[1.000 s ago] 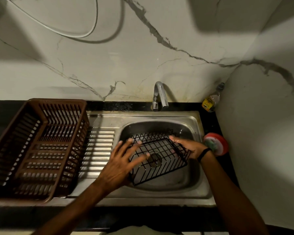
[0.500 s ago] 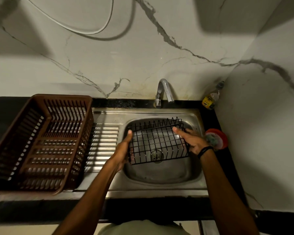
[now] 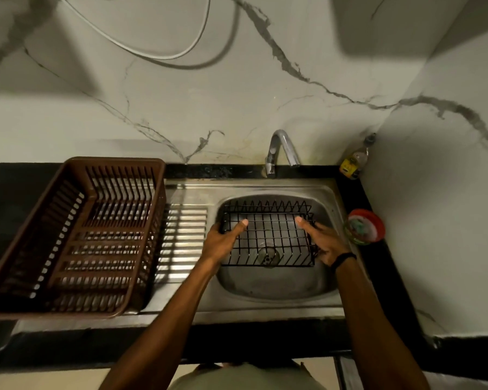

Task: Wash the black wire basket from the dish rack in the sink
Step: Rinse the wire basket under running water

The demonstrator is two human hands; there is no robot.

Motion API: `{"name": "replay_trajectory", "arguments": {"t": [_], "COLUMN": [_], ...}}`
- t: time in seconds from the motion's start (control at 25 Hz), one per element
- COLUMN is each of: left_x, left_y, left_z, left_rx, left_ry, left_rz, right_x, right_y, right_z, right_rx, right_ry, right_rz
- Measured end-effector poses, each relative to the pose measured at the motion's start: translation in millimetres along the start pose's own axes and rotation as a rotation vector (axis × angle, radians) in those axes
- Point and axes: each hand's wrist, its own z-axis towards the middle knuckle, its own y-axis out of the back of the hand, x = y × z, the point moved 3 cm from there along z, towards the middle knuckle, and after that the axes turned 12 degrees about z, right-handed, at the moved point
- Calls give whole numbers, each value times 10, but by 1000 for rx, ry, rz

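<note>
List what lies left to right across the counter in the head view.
Brown dish rack → ribbed drainboard → left hand → black wire basket → right hand → red round tub.

One head camera looks down and forward toward the wall. The sink lies near, centred, faucet at 12 o'clock.

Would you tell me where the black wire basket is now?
In the head view, the black wire basket is in the steel sink bowl, right of centre, below the chrome tap, gripped by the left hand and right hand.
</note>
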Motion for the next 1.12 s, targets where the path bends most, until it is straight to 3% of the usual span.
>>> {"name": "replay_trajectory", "arguments": {"t": [0.4, 0.64, 1.12], "left_x": [-148, -161, -81], "left_y": [155, 450, 1521], "left_z": [-68, -162, -658], "left_rx": [-28, -187, -389], "left_ry": [14, -18, -97], "left_rz": [-158, -195, -289], "right_x": [322, 382, 782], "right_y": [-296, -573, -1673], "right_z": [-283, -244, -378], "right_rx": [-19, 77, 372], "right_ry": [33, -23, 178], "right_rz": [34, 3, -154]}}
